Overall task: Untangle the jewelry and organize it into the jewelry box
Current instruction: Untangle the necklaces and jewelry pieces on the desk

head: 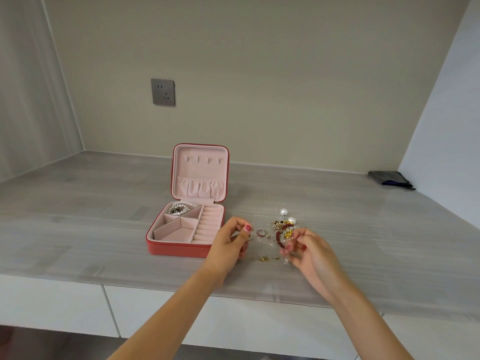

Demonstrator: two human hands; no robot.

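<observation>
A red jewelry box (pixel 179 249) with a pink lining stands open on the grey counter, its lid upright. A pearl strand (pixel 179 207) lies in its back left compartment. To the right of the box lies a tangled pile of jewelry (pixel 284 228): dark red beads, pale beads, gold pieces and two large pearls. A small ring (pixel 261 232) and a thin gold chain (pixel 262 259) lie between my hands. My left hand (pixel 231 242) is beside the box with fingers curled, pinching something small. My right hand (pixel 306 252) grips the near edge of the tangle.
A dark pouch (pixel 391 179) lies at the back right of the counter (pixel 104 229), near the side wall. A grey wall socket (pixel 163 92) sits above the box. The counter's front edge runs just below my wrists.
</observation>
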